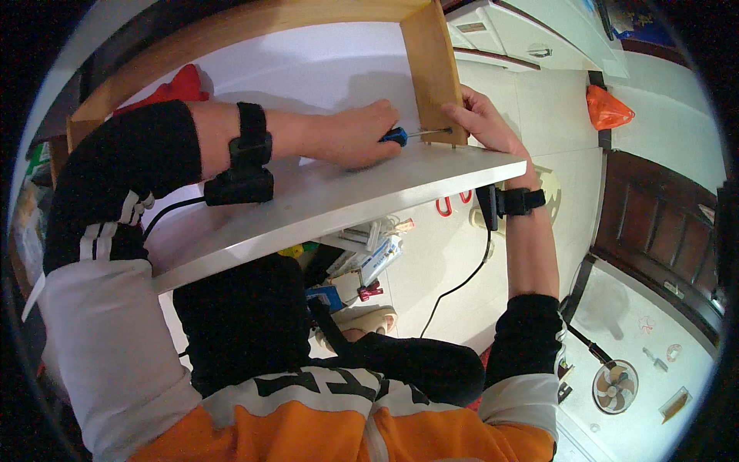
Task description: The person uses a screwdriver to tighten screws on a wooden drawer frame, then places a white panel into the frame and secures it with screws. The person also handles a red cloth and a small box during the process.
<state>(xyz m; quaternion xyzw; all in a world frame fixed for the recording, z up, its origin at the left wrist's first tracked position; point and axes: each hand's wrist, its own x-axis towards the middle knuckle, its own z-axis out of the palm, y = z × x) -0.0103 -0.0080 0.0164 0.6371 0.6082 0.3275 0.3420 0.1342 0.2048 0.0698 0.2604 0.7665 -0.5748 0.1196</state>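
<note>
No words or numbers can be read. Large black letters (308, 382) stand on the pale chest band of the jacket (292, 427) at the lower centre of the frame; folds and the steep angle break them up. Near the middle of the frame, a blue-and-white packet (382, 258) carries print too small to make out. Faint red marks (645, 323) show on a white surface (616, 339) at the lower right; whether they are writing cannot be told.
</note>
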